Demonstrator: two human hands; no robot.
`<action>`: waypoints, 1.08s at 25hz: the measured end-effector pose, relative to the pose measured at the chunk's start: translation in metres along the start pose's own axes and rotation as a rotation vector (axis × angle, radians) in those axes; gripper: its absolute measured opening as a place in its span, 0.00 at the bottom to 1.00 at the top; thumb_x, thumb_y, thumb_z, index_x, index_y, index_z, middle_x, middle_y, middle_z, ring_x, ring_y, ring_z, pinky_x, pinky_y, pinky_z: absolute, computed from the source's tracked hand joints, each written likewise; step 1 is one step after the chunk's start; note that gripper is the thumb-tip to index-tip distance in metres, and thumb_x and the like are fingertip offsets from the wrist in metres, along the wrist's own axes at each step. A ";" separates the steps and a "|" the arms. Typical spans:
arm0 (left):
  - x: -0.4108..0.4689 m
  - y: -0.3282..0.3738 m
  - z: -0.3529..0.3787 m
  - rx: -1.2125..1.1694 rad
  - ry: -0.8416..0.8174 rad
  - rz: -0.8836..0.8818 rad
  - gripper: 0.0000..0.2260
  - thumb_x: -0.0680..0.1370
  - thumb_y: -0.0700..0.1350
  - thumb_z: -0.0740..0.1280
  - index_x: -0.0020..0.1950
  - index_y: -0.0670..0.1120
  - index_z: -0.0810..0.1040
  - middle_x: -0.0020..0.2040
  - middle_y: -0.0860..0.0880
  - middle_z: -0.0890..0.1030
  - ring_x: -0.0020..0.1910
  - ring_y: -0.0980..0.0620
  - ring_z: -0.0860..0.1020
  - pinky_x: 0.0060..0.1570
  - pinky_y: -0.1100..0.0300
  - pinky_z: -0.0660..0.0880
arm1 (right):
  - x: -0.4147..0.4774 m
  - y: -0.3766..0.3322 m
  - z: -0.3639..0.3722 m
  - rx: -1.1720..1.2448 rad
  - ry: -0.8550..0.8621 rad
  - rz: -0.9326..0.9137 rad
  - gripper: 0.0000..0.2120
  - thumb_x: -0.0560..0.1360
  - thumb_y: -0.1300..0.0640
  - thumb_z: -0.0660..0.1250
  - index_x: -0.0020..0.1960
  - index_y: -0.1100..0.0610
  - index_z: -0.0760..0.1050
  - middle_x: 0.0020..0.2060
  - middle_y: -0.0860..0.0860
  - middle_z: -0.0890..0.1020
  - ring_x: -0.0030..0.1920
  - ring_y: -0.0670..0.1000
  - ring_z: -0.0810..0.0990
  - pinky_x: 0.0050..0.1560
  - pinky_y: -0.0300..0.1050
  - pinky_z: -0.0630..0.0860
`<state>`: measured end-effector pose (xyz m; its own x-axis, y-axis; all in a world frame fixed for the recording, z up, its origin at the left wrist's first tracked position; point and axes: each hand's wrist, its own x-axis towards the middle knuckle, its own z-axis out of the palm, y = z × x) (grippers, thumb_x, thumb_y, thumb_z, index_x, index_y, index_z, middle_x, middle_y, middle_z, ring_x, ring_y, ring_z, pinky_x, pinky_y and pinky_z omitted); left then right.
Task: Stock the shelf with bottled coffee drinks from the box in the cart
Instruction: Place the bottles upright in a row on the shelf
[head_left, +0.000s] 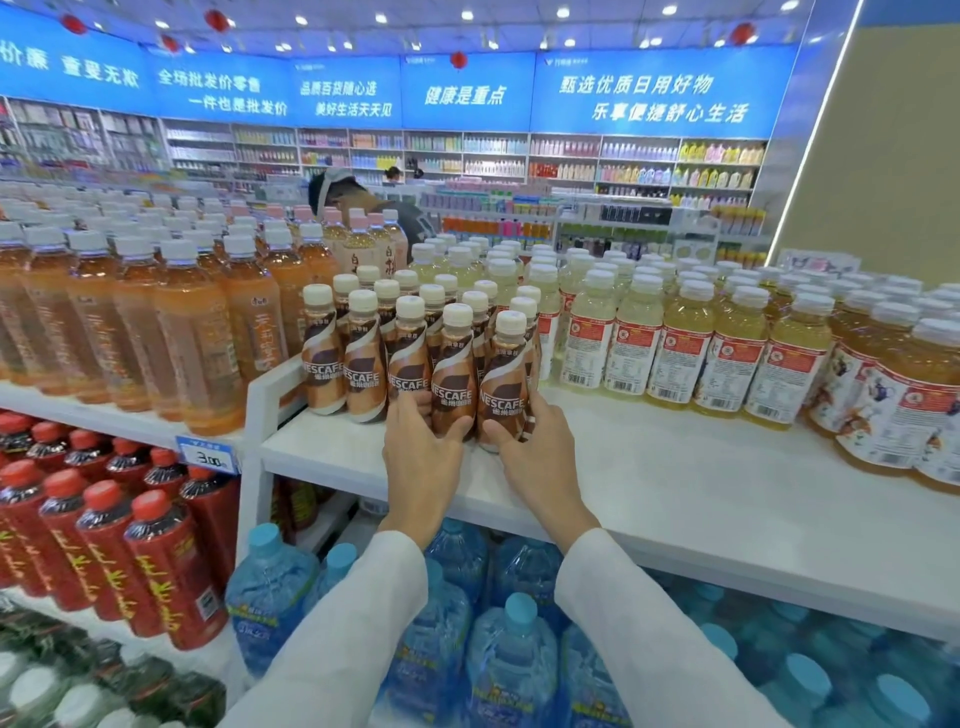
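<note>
Fingers (413, 404) of the left hand (422, 462) were curled round one brown coffee bottle (453, 382) in the front row, with the thumb pressed low on its label. Right beside it, the right hand (540, 457) gripped the end bottle (508, 387) the same way, thumb on the front and the other fingers wrapped round its right side. Both bottles stood upright on the white shelf (649, 467), touching each other, a little back from its front edge. They closed off the right end of a block of coffee bottles (363, 358) with cream caps, packed several rows deep near the shelf's left end. Just right of the block stood pale yellow drinks (680, 353), running on towards the shelf's right end. Orange tea bottles (197, 338) filled the neighbouring shelf to the left, with a price tag (208, 458) on its front edge. Blue-capped water bottles (511, 670) sat below the white shelf, and both arms wore white sleeves (363, 613).
</note>
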<state>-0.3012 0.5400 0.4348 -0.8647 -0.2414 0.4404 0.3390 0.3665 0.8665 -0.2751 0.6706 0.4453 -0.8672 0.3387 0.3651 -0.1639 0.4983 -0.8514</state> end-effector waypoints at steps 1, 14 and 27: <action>0.000 0.000 0.000 -0.002 -0.001 0.003 0.21 0.73 0.49 0.78 0.58 0.55 0.70 0.56 0.52 0.78 0.54 0.52 0.79 0.58 0.48 0.79 | 0.001 -0.001 0.000 -0.003 -0.003 0.003 0.29 0.76 0.51 0.73 0.75 0.50 0.68 0.55 0.47 0.73 0.57 0.48 0.76 0.57 0.39 0.70; -0.003 -0.004 0.000 0.033 -0.011 0.032 0.22 0.74 0.51 0.77 0.64 0.51 0.72 0.58 0.53 0.78 0.57 0.52 0.78 0.60 0.52 0.78 | -0.008 -0.009 -0.007 0.016 -0.080 0.033 0.32 0.78 0.52 0.71 0.79 0.50 0.62 0.64 0.53 0.76 0.66 0.54 0.76 0.69 0.51 0.73; -0.152 -0.032 -0.100 0.001 0.094 -0.105 0.13 0.78 0.52 0.73 0.61 0.59 0.78 0.57 0.66 0.81 0.59 0.66 0.77 0.58 0.64 0.74 | -0.159 0.005 -0.023 0.220 -0.324 -0.031 0.14 0.79 0.48 0.69 0.63 0.36 0.74 0.59 0.26 0.75 0.61 0.30 0.72 0.56 0.28 0.70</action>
<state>-0.1435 0.4752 0.3632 -0.8567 -0.3619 0.3675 0.2482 0.3354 0.9088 -0.1276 0.6371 0.3917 -0.9580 0.0394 0.2840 -0.2585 0.3092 -0.9152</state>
